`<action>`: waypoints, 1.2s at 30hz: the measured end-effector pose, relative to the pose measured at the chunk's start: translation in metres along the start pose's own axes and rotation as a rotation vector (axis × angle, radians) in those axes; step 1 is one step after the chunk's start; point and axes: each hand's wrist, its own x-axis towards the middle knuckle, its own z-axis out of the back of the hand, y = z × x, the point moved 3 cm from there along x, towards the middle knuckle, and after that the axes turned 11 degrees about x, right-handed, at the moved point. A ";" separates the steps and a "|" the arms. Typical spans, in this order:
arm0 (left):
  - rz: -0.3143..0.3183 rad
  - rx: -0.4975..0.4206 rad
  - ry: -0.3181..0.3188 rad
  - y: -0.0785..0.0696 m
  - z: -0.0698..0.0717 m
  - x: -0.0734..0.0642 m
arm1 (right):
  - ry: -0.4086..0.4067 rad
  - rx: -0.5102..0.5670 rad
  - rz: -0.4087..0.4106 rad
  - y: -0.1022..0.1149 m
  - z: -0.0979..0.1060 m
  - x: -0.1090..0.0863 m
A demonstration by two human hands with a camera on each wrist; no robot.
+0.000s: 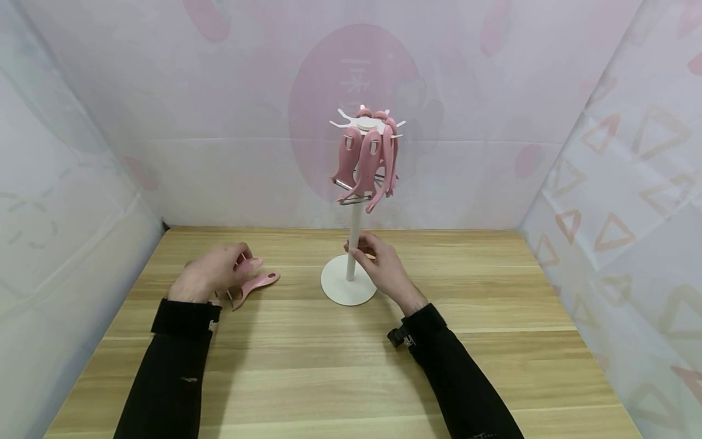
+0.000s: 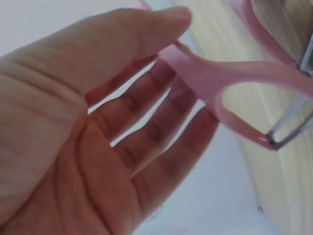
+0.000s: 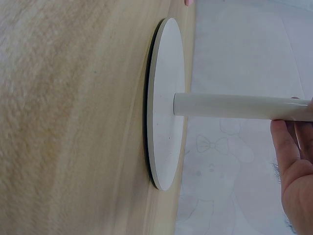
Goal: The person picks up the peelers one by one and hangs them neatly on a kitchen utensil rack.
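Observation:
My left hand (image 1: 211, 271) is low over the left part of the table and pinches a pink peeler (image 2: 210, 73) by its handle between thumb and fingers. Its forked head and metal blade point away from the palm in the left wrist view. A second pink peeler (image 1: 258, 284) lies on the tabletop right beside that hand. With thumb and fingertips, my right hand (image 1: 384, 262) grips the white post (image 3: 225, 105) of an upright stand, a little above its round base (image 3: 167, 142). Several pink peelers (image 1: 368, 161) hang from the hooks at the stand's top, blades downward.
White hooks (image 1: 341, 116) fan out from the top of the stand, some without a peeler on the left side. The wood-grain table (image 1: 307, 372) meets a patterned backdrop (image 1: 230, 171) behind, with similar cloth on both sides.

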 end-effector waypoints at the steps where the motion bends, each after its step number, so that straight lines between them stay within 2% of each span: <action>1: -0.003 0.001 -0.025 -0.001 0.000 0.001 | 0.000 0.000 0.000 0.000 0.000 0.000; 9: -0.016 -0.010 -0.175 -0.004 0.005 0.004 | 0.001 0.006 -0.005 -0.001 0.000 0.000; 19: -0.008 -0.074 -0.357 -0.007 0.011 0.002 | -0.005 0.006 0.000 0.001 0.000 -0.001; 30: 0.036 -0.037 -0.498 -0.013 0.019 0.003 | -0.005 0.014 -0.011 0.000 0.000 0.000; 36: 0.026 0.023 -0.641 -0.018 0.021 0.000 | -0.007 0.004 -0.003 -0.001 0.000 0.000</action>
